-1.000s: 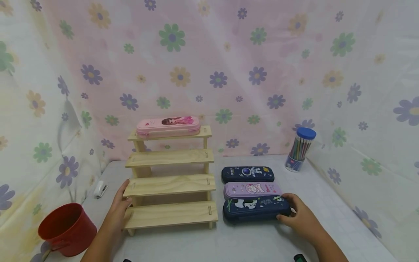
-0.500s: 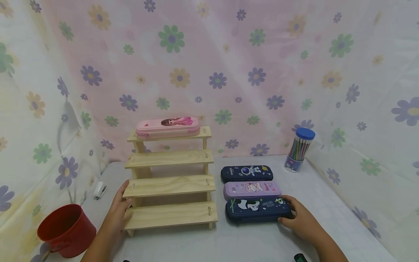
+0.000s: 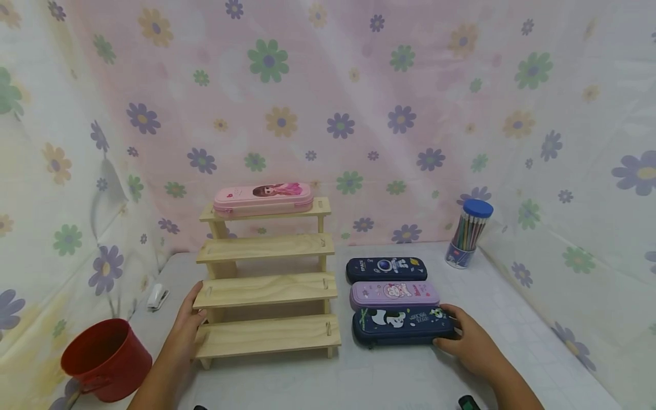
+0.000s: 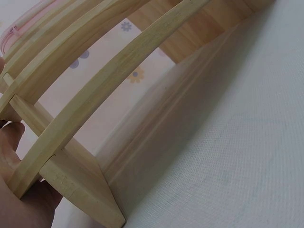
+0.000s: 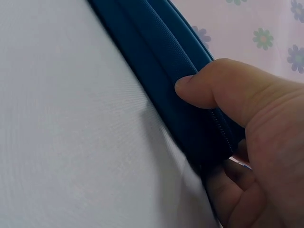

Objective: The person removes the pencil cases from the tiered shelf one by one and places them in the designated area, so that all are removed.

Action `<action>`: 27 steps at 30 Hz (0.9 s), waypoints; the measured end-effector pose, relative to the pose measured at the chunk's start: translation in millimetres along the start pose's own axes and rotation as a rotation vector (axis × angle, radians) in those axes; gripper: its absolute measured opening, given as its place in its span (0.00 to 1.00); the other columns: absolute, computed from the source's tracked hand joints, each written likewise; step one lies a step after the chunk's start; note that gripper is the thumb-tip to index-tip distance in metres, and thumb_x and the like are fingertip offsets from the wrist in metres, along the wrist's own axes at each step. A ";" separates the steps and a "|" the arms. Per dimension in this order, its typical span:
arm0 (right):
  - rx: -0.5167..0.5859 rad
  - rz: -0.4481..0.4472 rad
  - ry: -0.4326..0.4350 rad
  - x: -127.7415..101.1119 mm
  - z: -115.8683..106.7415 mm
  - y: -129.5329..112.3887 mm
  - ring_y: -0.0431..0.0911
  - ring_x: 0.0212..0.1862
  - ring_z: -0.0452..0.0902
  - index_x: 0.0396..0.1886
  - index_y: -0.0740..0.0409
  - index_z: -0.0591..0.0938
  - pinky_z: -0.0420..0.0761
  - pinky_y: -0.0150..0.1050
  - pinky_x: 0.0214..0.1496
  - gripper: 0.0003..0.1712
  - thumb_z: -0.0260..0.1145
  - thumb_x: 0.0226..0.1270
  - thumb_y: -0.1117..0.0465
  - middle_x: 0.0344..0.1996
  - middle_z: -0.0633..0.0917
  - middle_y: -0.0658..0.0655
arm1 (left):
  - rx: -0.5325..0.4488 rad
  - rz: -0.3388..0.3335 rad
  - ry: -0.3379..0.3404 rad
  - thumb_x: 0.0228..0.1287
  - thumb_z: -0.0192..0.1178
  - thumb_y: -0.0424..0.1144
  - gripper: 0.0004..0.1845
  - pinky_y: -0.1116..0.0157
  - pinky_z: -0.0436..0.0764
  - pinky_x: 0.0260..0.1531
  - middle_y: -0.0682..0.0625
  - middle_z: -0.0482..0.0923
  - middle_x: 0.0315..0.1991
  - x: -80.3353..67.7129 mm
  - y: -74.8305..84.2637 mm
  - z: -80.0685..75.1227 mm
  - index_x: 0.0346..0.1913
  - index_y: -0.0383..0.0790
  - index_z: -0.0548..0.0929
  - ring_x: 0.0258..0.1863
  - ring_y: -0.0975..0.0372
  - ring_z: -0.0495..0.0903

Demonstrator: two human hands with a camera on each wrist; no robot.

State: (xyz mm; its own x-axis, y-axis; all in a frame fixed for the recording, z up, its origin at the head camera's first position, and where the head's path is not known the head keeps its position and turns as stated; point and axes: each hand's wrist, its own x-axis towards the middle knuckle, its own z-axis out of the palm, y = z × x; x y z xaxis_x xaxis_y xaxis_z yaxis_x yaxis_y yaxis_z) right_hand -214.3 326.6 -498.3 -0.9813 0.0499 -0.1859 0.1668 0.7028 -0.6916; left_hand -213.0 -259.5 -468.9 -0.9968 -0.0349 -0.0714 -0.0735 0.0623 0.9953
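A wooden four-tier display rack (image 3: 266, 289) stands on the table. My left hand (image 3: 184, 322) holds its left side near the two lower tiers. In the left wrist view, fingers (image 4: 13, 135) show behind the rack's end. A pink pencil case (image 3: 261, 199) with a doll picture lies on the top tier. To the right, a dark blue panda pencil case (image 3: 405, 326) lies nearest me, its right end pinched by my right hand (image 3: 471, 336), thumb on the front side. Directly behind it are a purple rabbit pencil case (image 3: 394, 293) and a navy space pencil case (image 3: 386, 269).
A red pot (image 3: 107, 361) stands at the front left, with a white stapler (image 3: 157, 297) behind it. At the back right is a blue-lidded tub of pencils (image 3: 467, 234). Flowered cloth (image 3: 359, 85) encloses the back and sides.
The panda case has slid slightly right and straightened under my right hand. The purple and navy cases have shifted slightly back. My left hand has stayed on the rack.
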 end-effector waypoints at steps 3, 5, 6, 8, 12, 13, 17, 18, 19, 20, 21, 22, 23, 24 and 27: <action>-0.003 0.002 0.009 0.9 1.3 0.9 0.73 0.76 0.62 0.82 0.56 0.59 0.65 0.71 0.72 0.60 0.81 0.57 0.46 0.78 0.62 0.73 | -0.008 -0.007 -0.002 0.82 0.34 0.32 0.38 0.37 0.27 0.78 0.50 0.28 0.87 0.7 -0.3 -0.2 0.86 0.56 0.34 0.85 0.49 0.26; -0.008 0.008 0.015 1.8 2.1 1.2 0.73 0.76 0.62 0.82 0.56 0.59 0.65 0.71 0.72 0.60 0.82 0.56 0.46 0.78 0.63 0.73 | -0.007 -0.004 -0.008 0.82 0.33 0.32 0.38 0.37 0.28 0.78 0.50 0.27 0.87 0.9 -0.4 -0.6 0.86 0.56 0.33 0.85 0.49 0.26; -0.010 0.011 0.017 2.2 2.5 1.1 0.73 0.76 0.62 0.82 0.56 0.59 0.65 0.72 0.72 0.60 0.82 0.56 0.46 0.78 0.62 0.73 | -0.008 -0.003 -0.009 0.82 0.33 0.32 0.38 0.38 0.28 0.78 0.50 0.28 0.87 1.1 -0.6 -0.9 0.86 0.57 0.33 0.85 0.49 0.26; -0.014 0.019 0.021 2.6 3.0 0.5 0.73 0.76 0.62 0.82 0.55 0.59 0.65 0.72 0.72 0.61 0.81 0.56 0.44 0.78 0.63 0.73 | -0.012 -0.001 -0.013 0.82 0.33 0.31 0.39 0.37 0.28 0.78 0.50 0.28 0.87 1.1 -0.9 -1.6 0.86 0.57 0.33 0.85 0.49 0.26; -0.021 0.016 0.026 2.4 3.3 -1.5 0.73 0.76 0.61 0.83 0.53 0.58 0.64 0.72 0.72 0.60 0.81 0.57 0.44 0.79 0.63 0.72 | -0.009 0.008 -0.019 0.82 0.34 0.31 0.39 0.36 0.28 0.78 0.49 0.28 0.87 0.2 -1.7 -2.6 0.86 0.57 0.33 0.85 0.47 0.27; -0.021 0.014 0.027 2.5 3.6 -1.6 0.73 0.77 0.60 0.83 0.53 0.58 0.64 0.72 0.72 0.60 0.81 0.57 0.44 0.79 0.63 0.72 | -0.010 0.009 -0.022 0.82 0.34 0.32 0.38 0.36 0.29 0.78 0.49 0.28 0.87 -0.1 -1.7 -2.9 0.86 0.57 0.33 0.85 0.47 0.27; -0.025 0.006 0.032 2.4 3.8 -1.9 0.73 0.78 0.57 0.83 0.55 0.58 0.62 0.71 0.74 0.60 0.81 0.58 0.45 0.79 0.61 0.72 | -0.004 0.013 -0.022 0.82 0.34 0.32 0.38 0.35 0.30 0.78 0.48 0.28 0.87 -0.6 -1.4 -3.0 0.86 0.56 0.33 0.85 0.46 0.28; -0.029 0.004 0.032 2.7 3.6 -2.1 0.73 0.78 0.56 0.83 0.56 0.58 0.61 0.71 0.74 0.60 0.81 0.58 0.45 0.79 0.61 0.73 | -0.003 0.009 -0.017 0.82 0.33 0.32 0.38 0.35 0.30 0.78 0.48 0.28 0.87 -0.4 -1.1 -2.7 0.86 0.56 0.33 0.85 0.46 0.29; -0.031 0.008 0.033 2.9 3.6 -2.4 0.73 0.78 0.56 0.82 0.56 0.58 0.61 0.71 0.74 0.60 0.81 0.57 0.46 0.79 0.61 0.73 | -0.008 0.002 -0.013 0.82 0.33 0.32 0.38 0.36 0.30 0.78 0.48 0.29 0.87 -0.3 -0.7 -2.3 0.86 0.56 0.33 0.85 0.46 0.29; -0.033 0.010 0.032 3.1 3.6 -2.5 0.73 0.78 0.55 0.82 0.56 0.58 0.60 0.71 0.74 0.60 0.81 0.57 0.46 0.79 0.61 0.73 | -0.008 -0.001 -0.006 0.82 0.33 0.31 0.38 0.37 0.30 0.79 0.48 0.29 0.87 0.0 -0.2 -1.7 0.86 0.56 0.34 0.85 0.47 0.29; -0.035 0.012 0.031 3.4 3.5 -2.5 0.73 0.78 0.55 0.82 0.56 0.58 0.60 0.71 0.74 0.61 0.81 0.57 0.46 0.79 0.60 0.73 | -0.008 -0.006 -0.001 0.82 0.33 0.31 0.38 0.38 0.30 0.79 0.49 0.29 0.87 0.3 0.3 -1.2 0.86 0.56 0.34 0.85 0.47 0.29; -0.038 0.013 0.029 3.6 3.5 -2.3 0.73 0.78 0.54 0.82 0.57 0.58 0.60 0.71 0.74 0.61 0.82 0.56 0.46 0.79 0.60 0.74 | -0.008 -0.009 0.003 0.82 0.33 0.31 0.38 0.38 0.30 0.79 0.49 0.30 0.87 0.5 0.5 -0.9 0.86 0.56 0.34 0.85 0.48 0.29; -0.042 0.015 0.029 3.8 3.5 -2.1 0.73 0.78 0.54 0.82 0.57 0.58 0.60 0.72 0.74 0.61 0.82 0.56 0.46 0.79 0.60 0.74 | -0.009 -0.012 0.005 0.81 0.32 0.31 0.38 0.38 0.30 0.79 0.49 0.30 0.87 0.5 0.8 -0.6 0.86 0.56 0.34 0.85 0.48 0.30; -0.043 0.015 0.028 3.7 3.4 -2.2 0.73 0.78 0.54 0.82 0.56 0.58 0.59 0.72 0.74 0.62 0.82 0.55 0.46 0.79 0.60 0.74 | -0.011 -0.007 0.004 0.81 0.32 0.31 0.38 0.38 0.31 0.79 0.48 0.30 0.87 0.4 0.7 -0.6 0.86 0.55 0.34 0.85 0.47 0.30; -0.037 0.002 0.022 2.9 3.4 -2.2 0.73 0.78 0.54 0.83 0.56 0.57 0.59 0.72 0.74 0.63 0.82 0.55 0.44 0.79 0.60 0.74 | -0.016 -0.001 -0.003 0.82 0.32 0.31 0.37 0.37 0.32 0.79 0.47 0.30 0.87 -0.7 -0.3 -1.8 0.86 0.54 0.35 0.85 0.46 0.31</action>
State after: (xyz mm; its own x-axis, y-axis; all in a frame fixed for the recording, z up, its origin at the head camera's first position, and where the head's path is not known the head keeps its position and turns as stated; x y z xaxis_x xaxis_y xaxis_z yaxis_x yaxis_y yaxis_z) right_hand -217.1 322.8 -499.7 -0.9829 0.0671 -0.1717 0.1659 0.7281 -0.6651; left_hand -212.2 -261.3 -469.0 -0.9968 -0.0317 -0.0727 -0.0741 0.0458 0.9962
